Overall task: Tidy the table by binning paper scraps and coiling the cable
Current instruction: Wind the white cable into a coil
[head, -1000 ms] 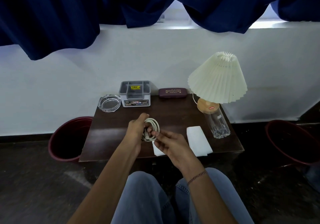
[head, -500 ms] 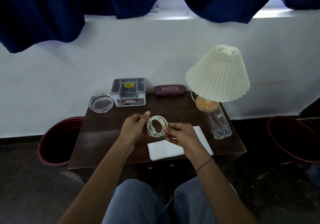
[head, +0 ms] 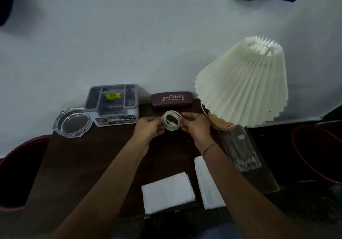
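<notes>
A white cable (head: 172, 120) is wound into a small round coil, held just over the far middle of the dark wooden table (head: 77, 164). My left hand (head: 149, 127) pinches the coil's left side and my right hand (head: 195, 124) pinches its right side. Two white folded papers lie near the table's front edge: one (head: 167, 192) between my forearms, another (head: 207, 185) partly under my right forearm. A dark red bin (head: 11, 166) stands on the floor left of the table, a second red bin (head: 318, 150) on the right.
Along the back stand a glass ashtray (head: 73, 123), a grey organiser box (head: 112, 103) and a maroon spectacle case (head: 172, 99). A pleated cream lamp (head: 244, 85) and a tall drinking glass (head: 239, 149) occupy the right side. The white wall is close behind.
Both hands have carried the coiled cable away from me toward the back of the table, beside the spectacle case. The camera has leaned in and tilted down, uncovering the papers.
</notes>
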